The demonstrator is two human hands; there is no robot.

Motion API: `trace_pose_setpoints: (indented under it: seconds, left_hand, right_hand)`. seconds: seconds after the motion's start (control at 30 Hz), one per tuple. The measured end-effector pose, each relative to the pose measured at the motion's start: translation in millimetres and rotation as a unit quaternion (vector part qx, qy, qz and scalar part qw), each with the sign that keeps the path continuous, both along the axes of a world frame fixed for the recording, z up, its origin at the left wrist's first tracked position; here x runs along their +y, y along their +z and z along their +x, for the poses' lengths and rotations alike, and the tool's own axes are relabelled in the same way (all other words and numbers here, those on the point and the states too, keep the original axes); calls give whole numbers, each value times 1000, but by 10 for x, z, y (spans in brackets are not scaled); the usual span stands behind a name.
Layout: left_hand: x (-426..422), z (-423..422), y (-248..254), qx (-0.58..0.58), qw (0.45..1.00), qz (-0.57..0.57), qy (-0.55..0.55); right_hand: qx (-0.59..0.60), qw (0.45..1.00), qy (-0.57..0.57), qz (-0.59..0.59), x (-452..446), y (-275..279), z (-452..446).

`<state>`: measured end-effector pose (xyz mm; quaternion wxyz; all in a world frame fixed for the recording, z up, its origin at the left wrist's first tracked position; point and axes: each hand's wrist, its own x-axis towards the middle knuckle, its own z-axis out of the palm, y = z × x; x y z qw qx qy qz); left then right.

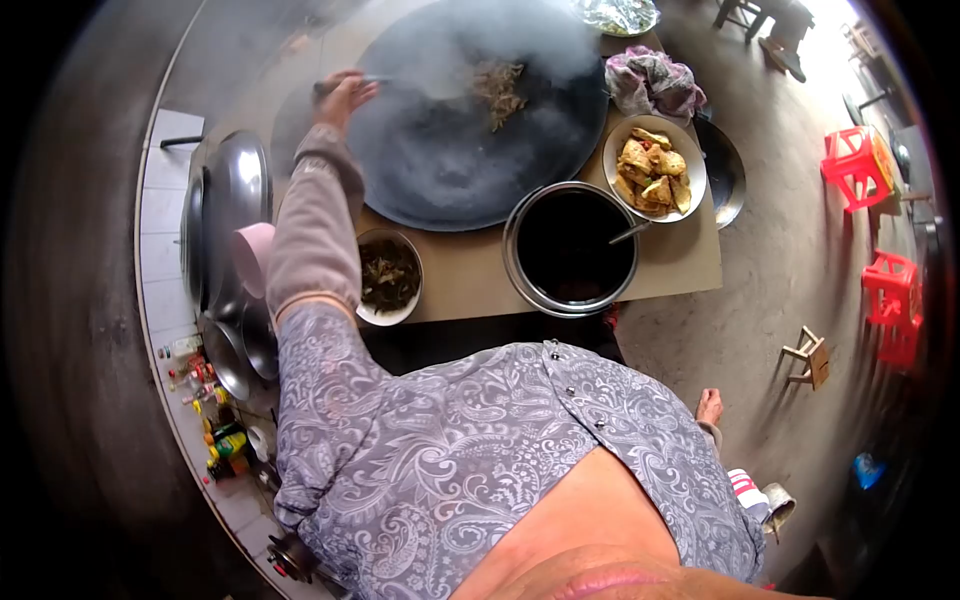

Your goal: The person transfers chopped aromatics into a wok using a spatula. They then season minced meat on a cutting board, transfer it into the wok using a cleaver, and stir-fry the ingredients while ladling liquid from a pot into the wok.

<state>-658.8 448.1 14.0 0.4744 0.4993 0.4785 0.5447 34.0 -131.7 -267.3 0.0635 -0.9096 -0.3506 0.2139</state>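
Note:
My left hand (345, 97) is closed around the dark handle of a cooking utensil (378, 79), reaching over the large black wok (450, 180). Steam blurs the utensil's far end, so its kind is hard to make out. A heap of browned, shredded food (498, 92) lies in the wok, beyond the utensil. Low at my right side hangs my right hand (710, 405), small in view, its fingers loosely extended and nothing visible in them. Below my left forearm, a white bowl (408, 312) holds dark, leafy food.
A metal pot of dark liquid (570, 245) with a ladle handle stands at the counter's front edge. Beside it are a plate of browned pieces (655, 172) and a crumpled cloth (655, 82). Pans (245, 180) and bottles (228, 445) line the left; red stools (858, 168) stand right.

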Motion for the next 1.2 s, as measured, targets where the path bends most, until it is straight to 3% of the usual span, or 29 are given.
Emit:
trace_pose_setpoints:
  seconds: [0.03, 0.13, 0.23, 0.3, 0.37, 0.53, 0.63, 0.67, 0.77, 0.9, 1.03, 1.1, 1.2]
  left_hand:
    - [162, 91, -15, -15, 999, 22, -44]
    - [310, 490, 119, 114, 978, 68, -159]
    - [93, 764, 67, 276, 897, 199, -281]
    - [-173, 857, 280, 361, 851, 244, -295]
    - [-184, 897, 295, 351, 861, 272, -249]
    - [-148, 1078, -183, 361, 826, 386, -197]
    - [-513, 940, -436, 385, 794, 374, -286]
    - [-671, 874, -370, 427, 783, 333, -307]
    - [-997, 748, 85, 391, 815, 287, -318]
    - [-1450, 704, 444, 435, 782, 303, -328]
    - [-1669, 888, 150, 401, 811, 250, -346]
    - [-1467, 851, -200, 399, 806, 328, -289]
    - [-1727, 861, 14, 407, 823, 295, -265]
  right_hand:
    - [-5, 1000, -3, 9, -28, 8, -69]
    - [-20, 1000, -7, 21, -169, 37, -268]
    - [-18, 1000, -11, 23, -257, -13, -488]
    - [-4, 999, -20, 33, -312, 2, -668]
    - [-10, 999, -29, 25, -361, 34, -828]
    - [-16, 998, -39, 45, -573, 12, -874]
    - [-22, 998, -45, 41, -767, 90, -793]
    - [-21, 998, -46, 34, -751, 87, -752]
    - [-17, 999, -39, 14, -764, 48, -628]
    - [-12, 998, -42, 39, -540, -60, -410]
    - [-13, 998, 11, 68, -345, -292, -281]
    - [4, 998, 27, 62, -214, -205, -236]
    - [30, 997, 68, 33, -14, -48, -70]
